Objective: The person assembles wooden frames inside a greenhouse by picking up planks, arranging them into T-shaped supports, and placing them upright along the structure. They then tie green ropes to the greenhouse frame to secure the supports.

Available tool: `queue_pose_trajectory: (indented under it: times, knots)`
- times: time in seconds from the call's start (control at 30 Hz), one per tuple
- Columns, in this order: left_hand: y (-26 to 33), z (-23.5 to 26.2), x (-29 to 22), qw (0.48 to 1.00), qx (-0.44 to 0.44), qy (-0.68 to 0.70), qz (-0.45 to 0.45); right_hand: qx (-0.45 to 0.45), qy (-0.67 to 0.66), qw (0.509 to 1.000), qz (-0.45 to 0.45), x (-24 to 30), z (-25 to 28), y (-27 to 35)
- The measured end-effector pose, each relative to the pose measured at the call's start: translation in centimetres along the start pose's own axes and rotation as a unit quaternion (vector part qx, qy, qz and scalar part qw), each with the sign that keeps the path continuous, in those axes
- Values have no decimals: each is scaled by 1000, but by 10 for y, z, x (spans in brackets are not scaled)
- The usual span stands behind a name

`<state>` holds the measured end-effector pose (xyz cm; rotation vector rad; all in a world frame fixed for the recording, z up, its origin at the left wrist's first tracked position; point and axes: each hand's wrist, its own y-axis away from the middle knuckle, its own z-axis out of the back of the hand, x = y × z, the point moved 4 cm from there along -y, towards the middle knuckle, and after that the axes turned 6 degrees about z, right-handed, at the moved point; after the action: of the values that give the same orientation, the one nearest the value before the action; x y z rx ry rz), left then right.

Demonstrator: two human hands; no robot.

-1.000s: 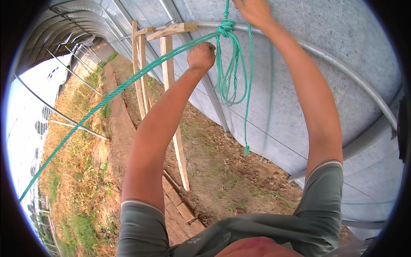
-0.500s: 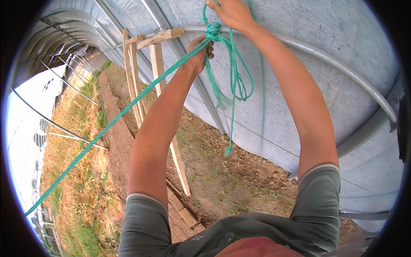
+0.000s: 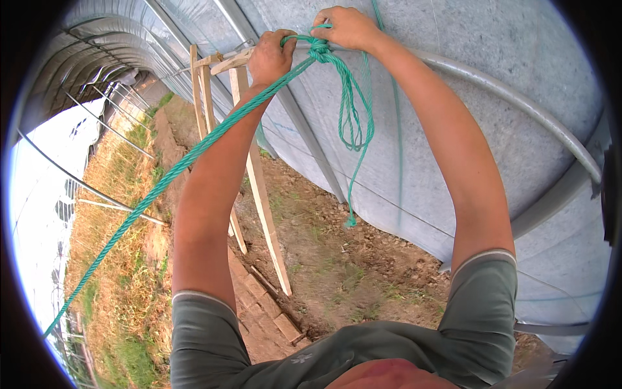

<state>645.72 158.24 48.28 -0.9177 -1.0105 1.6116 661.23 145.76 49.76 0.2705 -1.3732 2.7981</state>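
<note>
Green twisted rope (image 3: 265, 97), taut at left, bunched into lumpy knot (image 3: 318, 50) at curved metal pipe (image 3: 479, 78); slack loops (image 3: 345, 81) dangle below. Left hand (image 3: 271, 57): fingers curled round rope strand. Right hand (image 3: 346, 28): thumb, fingertips pinching strand just above knot.

The twisted green rope (image 3: 214, 137) bunches into a knot (image 3: 319, 50), loops (image 3: 355, 145) dangling beneath, one straight length slanting down leftward.

Lower left, the green rope (image 3: 162, 186) is apparently cut off.
</note>
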Motion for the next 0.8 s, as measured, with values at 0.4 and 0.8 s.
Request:
queue_pose_trajectory:
  times: [0.4,0.8]
  knots:
    - [23,-26,-20,970,203,125,46,-2,9,1000,-29,-3,-5,-3]
    - [51,-46,11,725,280,461,428,-181,189,958,114,48,-43,109]
